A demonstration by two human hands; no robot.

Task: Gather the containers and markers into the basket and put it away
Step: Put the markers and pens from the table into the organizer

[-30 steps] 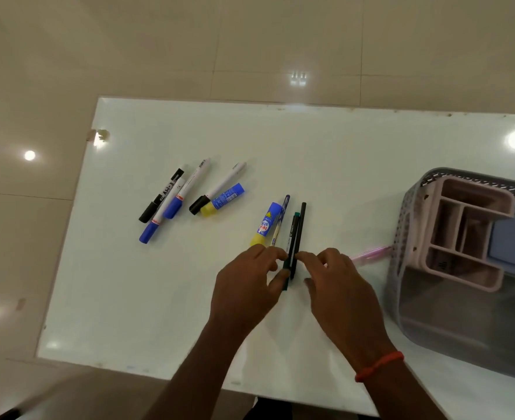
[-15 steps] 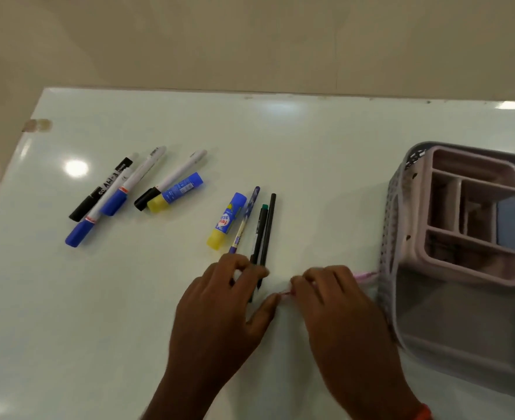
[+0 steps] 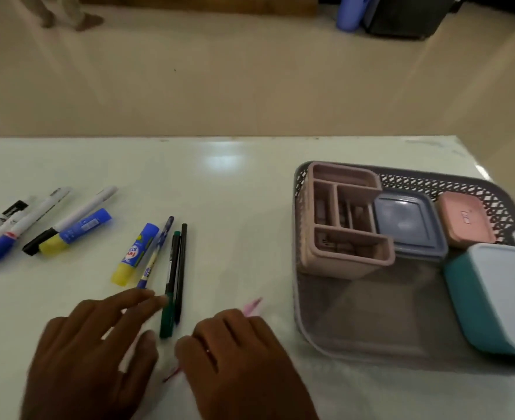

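Note:
A grey mesh basket (image 3: 307, 322) sits at the table's right. It holds a pink divided organiser (image 3: 344, 259), a grey-blue lidded box (image 3: 407, 225), a small pink box (image 3: 465, 219) and a teal container (image 3: 492, 301). Two dark pens (image 3: 176, 268), a blue patterned pen (image 3: 156, 253) and a glue stick (image 3: 135, 254) lie mid-table. My left hand (image 3: 89, 356) rests flat, fingertips touching the green pen's lower end. My right hand (image 3: 238, 356) covers a pink pen (image 3: 253, 306), whose ends stick out from under it.
Further left lie several markers (image 3: 26, 225) and a second glue stick (image 3: 77, 230) on the white table (image 3: 235, 192). Beyond the table's far edge is beige floor with a blue object (image 3: 351, 12), a dark bin (image 3: 407, 16) and a person's feet (image 3: 68, 13).
The view has tilted up and shifted right, showing the whole basket and the floor. My right hand has drawn the pink pen toward me. My left hand stays by the dark pens.

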